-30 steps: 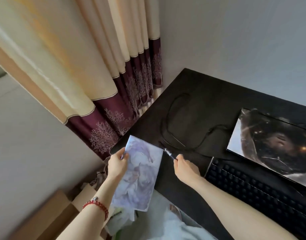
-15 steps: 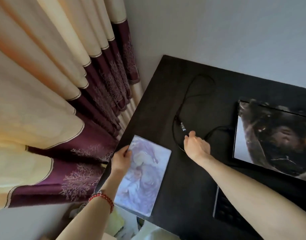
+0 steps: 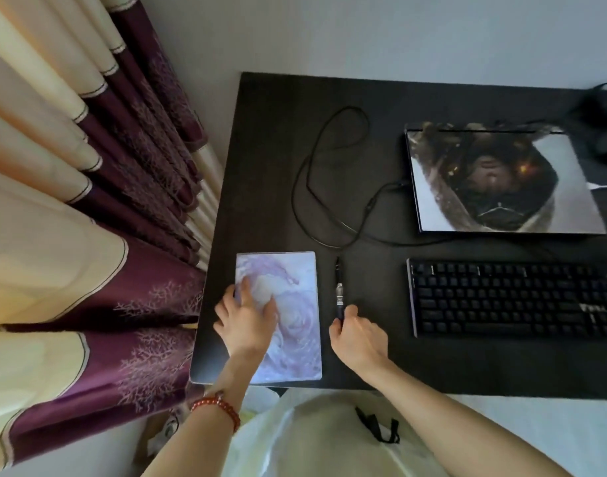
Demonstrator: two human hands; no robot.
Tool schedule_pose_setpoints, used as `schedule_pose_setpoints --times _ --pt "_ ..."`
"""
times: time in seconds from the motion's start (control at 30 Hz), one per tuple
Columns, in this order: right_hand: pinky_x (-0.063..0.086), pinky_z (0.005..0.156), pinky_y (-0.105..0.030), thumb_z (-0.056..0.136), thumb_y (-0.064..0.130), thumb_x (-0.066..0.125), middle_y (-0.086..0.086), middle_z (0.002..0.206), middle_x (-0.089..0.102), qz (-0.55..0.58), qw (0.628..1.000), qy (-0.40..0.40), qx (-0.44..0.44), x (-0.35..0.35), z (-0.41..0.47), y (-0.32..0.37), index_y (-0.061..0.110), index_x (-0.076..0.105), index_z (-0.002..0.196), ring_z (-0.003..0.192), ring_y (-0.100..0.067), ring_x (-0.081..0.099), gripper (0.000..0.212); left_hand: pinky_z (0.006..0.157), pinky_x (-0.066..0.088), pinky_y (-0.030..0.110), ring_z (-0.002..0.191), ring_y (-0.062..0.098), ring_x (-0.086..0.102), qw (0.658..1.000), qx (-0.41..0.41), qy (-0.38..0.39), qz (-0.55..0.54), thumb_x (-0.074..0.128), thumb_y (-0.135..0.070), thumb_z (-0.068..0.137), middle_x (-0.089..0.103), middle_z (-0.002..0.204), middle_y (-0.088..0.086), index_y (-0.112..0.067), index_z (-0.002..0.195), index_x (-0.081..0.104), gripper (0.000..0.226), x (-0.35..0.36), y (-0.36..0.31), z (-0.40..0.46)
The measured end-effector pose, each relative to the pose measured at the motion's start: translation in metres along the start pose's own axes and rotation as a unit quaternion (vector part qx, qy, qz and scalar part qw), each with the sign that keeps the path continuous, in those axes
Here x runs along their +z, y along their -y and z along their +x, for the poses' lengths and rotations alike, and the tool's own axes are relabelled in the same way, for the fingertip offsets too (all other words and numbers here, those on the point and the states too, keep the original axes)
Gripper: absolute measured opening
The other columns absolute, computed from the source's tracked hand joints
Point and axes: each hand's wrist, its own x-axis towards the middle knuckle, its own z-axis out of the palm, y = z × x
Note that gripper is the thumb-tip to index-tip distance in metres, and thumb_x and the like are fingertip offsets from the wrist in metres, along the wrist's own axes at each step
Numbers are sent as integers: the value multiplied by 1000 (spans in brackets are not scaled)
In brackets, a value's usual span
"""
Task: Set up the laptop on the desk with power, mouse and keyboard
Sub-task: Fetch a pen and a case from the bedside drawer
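Lilac swirls cover the mouse pad (image 3: 288, 304), which now lies flat on the near left corner of the black surface (image 3: 271, 160); a moment ago it was still tilted in the air. The left hand (image 3: 245, 321) rests on it with fingers spread, pressing it down. Just to its right, the right hand (image 3: 358, 339) pinches the near end of a cable plug (image 3: 339, 294), brought nearer than half a second ago. Its cable (image 3: 315, 173) loops away toward the closed laptop (image 3: 501, 180) far right. A keyboard (image 3: 512, 297) sits nearer, below the laptop. With the pad placed, a mouse seems the next need; something dark lies far right, unclear.
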Motion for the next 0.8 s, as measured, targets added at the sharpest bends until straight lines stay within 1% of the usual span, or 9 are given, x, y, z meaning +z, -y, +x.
schedule_pose_setpoints --times 0.13,0.23,0.3,0.37,0.43,0.5,0.67,0.77,0.8 --pt "50 65 -35 91 36 39 -6 88 69 -14 999 37 -16 4 -10 6 12 45 107 79 -27 67 29 104 26 54 138 33 13 993 106 10 54 56 -46 83 12 155 10 -34 143 22 71 5 2 -7" --pt "53 71 -37 89 34 45 -7 98 67 13 999 35 -1 2 -13 6 12 44 108 89 -27 65 28 113 4 54 142 32 -14 983 149 84 62 58 -61 76 -12 157 4 -42 143 11 84 9 3 -5" --pt "52 82 -40 89 28 47 -8 117 57 54 998 36 -2 0 -11 6 11 40 124 106 -27 58 39 113 -6 54 140 32 -24 979 159 113 54 56 -64 75 -20 155 1 -44 143 8 86 12 6 -1" --pt "47 91 -42 90 22 45 -9 129 45 88 993 71 -25 0 -7 8 13 25 139 117 -27 48 54 113 -9 54 139 32 -26 978 167 115 48 57 -64 74 -22 155 1 -44 143 9 86 11 9 2" --pt "46 93 -42 91 21 42 -9 130 41 82 989 108 -51 1 -5 13 16 18 143 119 -26 44 58 113 -10 53 139 32 -27 977 172 115 45 59 -62 74 -21 155 0 -44 143 10 87 11 11 5" --pt "46 92 -41 92 22 41 -8 130 41 76 988 119 -59 6 -7 16 15 14 144 119 -24 42 60 112 -11 52 138 31 -28 977 176 115 44 61 -59 75 -21 155 0 -43 143 12 86 10 10 8" --pt "44 93 -40 91 22 41 -7 128 41 99 987 111 -54 6 -5 13 14 17 143 119 -23 39 58 112 -13 51 138 32 -30 975 172 124 66 59 -56 79 -23 155 1 -41 144 9 84 7 6 6" --pt "43 96 -41 92 24 41 -9 125 47 122 981 138 -61 -5 -9 11 13 22 142 118 -24 44 55 113 -8 52 139 35 -25 976 154 128 84 58 -51 82 -21 155 4 -36 145 7 83 2 -5 -1" --pt "43 96 -41 92 25 42 -9 123 50 133 980 132 -61 -14 -6 9 12 24 142 116 -25 47 54 114 -7 51 139 35 -24 976 152 126 88 58 -50 83 -21 155 5 -35 146 7 82 3 -7 -1"
